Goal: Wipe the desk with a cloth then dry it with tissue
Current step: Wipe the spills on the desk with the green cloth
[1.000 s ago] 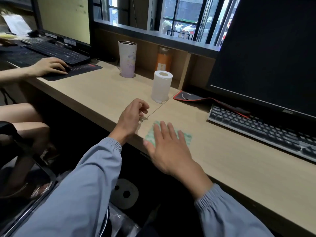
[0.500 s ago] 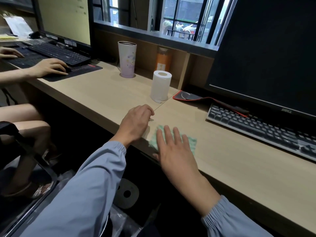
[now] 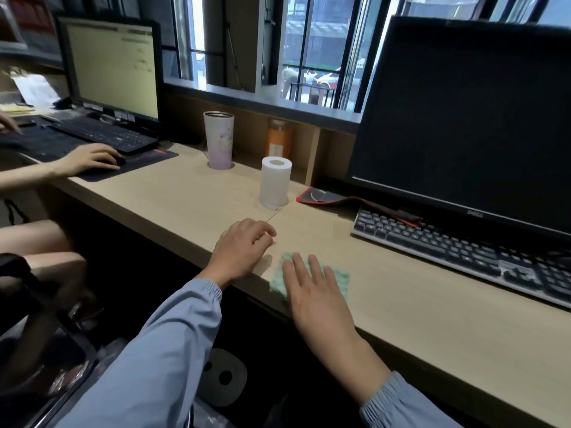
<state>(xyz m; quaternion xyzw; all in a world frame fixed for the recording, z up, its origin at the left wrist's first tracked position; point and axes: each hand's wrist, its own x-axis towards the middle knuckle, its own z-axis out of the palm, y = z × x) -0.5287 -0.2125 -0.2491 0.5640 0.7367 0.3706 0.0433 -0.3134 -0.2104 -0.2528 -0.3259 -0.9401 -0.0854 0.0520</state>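
Pale wood desk beneath window, green cloth at edge.

Daylit barred windows sit above a wooden partition.

Your right hand lies flat over the green cloth, so you see only its rim at 12, 3 and 9 o'clock of the palm; the middle is covered. Your left hand curls its fingertips under, hiding them. The keyboard runs off the frame at 3 o'clock, as does the dark monitor. The orange bottle at 12 o'clock of the tissue roll is blurred, its label unreadable. At 9 o'clock, another person's arm is cut by the edge.
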